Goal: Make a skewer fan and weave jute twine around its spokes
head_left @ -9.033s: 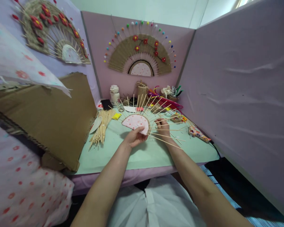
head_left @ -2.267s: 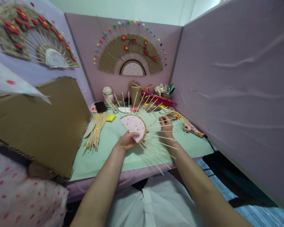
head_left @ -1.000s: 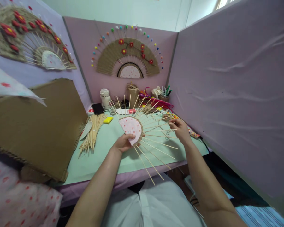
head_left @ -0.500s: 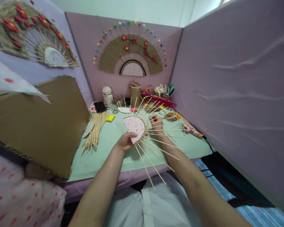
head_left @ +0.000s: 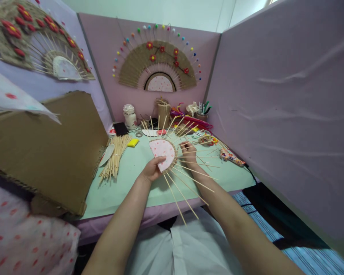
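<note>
My left hand (head_left: 152,170) grips the lower edge of a half-made fan (head_left: 164,154), a pink dotted half-disc with a jute rim and thin wooden sticks radiating from it. The fan is held tilted above the green table (head_left: 126,183). My right hand (head_left: 188,152) sits just right of the disc among the sticks, fingers curled in a pinch near the jute rim. What it pinches is too thin to make out.
A bundle of loose sticks (head_left: 114,154) lies left of the fan, beside a big cardboard sheet (head_left: 46,149). A white jar (head_left: 130,116), a twine spool (head_left: 163,110), pipe cleaners (head_left: 192,120) and a pen cup (head_left: 201,114) line the back. Finished fans (head_left: 157,65) hang on the walls.
My right hand swung out to the right a second ago and has come back in against the disc's rim. The fan has turned clockwise, its lower sticks now pointing toward me.
</note>
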The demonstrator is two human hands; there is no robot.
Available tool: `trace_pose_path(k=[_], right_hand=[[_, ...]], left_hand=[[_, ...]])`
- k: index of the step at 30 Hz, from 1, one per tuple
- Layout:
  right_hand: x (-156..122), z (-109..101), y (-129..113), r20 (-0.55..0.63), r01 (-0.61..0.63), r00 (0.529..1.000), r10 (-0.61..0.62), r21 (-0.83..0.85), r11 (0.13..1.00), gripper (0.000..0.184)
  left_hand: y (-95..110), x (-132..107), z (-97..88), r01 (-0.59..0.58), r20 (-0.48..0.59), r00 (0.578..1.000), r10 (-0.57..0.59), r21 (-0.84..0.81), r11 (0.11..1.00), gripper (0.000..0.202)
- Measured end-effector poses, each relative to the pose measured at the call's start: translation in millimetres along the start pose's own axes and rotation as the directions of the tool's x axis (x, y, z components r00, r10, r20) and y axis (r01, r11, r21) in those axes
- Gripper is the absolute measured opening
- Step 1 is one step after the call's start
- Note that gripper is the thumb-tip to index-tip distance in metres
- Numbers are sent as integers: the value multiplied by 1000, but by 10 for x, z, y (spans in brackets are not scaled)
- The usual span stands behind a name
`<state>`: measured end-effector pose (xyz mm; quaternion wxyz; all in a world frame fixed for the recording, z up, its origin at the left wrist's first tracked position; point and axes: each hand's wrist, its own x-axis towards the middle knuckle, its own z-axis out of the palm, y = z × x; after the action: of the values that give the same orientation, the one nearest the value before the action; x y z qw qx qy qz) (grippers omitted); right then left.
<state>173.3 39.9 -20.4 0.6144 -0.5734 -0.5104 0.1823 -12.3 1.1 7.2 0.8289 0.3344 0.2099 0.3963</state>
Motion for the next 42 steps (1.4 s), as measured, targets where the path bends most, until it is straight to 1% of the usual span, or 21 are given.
trace_pose_path(k=[2, 6, 8, 12, 16, 22, 26, 31, 35, 38, 42], right_hand=[[-3, -10, -14, 2, 4, 1000, -4, -3, 1000, 14], [-3, -12, -18, -18, -2, 1000, 2, -1, 1000, 13], [-3, -8, -11, -23, -6, 1000, 6, 3, 1000, 13], [6, 0, 20, -28, -7, 1000, 8, 15, 1000, 16], [29, 5, 67, -37, -5, 999, 6, 27, 1000, 22], [33, -26, 66, -66, 5, 998, -2, 48, 999, 22], [24, -88, 29, -101, 16, 995, -10, 58, 998, 23], [1, -225, 5, -199, 5, 980, 11, 79, 997, 28], [-64, -417, -33, -245, 18, 970, 4, 87, 996, 28], [-141, -588, -85, -251, 35, 968, -13, 85, 996, 26], [-255, -811, -174, -224, 8, 974, 21, 127, 992, 24]], left_hand=[[-3, 12, -8, -21, -25, 999, 22, 22, 1000, 37], [-9, -1, -27, 10, 70, 997, -14, 50, 999, 38], [-9, -12, -32, 22, 90, 996, -27, 60, 998, 38], [-3, -11, -47, 22, 71, 997, -27, 75, 997, 38], [-7, 6, -69, 28, 73, 997, -34, 83, 996, 41], [-5, 0, -63, 23, 50, 998, -27, 76, 997, 32], [21, -14, -29, 5, 50, 999, -9, 66, 998, 32], [27, -27, -9, -4, 76, 997, -1, 67, 998, 40], [17, -30, -22, -11, 83, 996, 5, 73, 997, 46], [11, -27, -29, -1, 111, 994, -7, 79, 997, 48], [8, -24, -20, -7, 112, 994, -3, 85, 996, 44]])
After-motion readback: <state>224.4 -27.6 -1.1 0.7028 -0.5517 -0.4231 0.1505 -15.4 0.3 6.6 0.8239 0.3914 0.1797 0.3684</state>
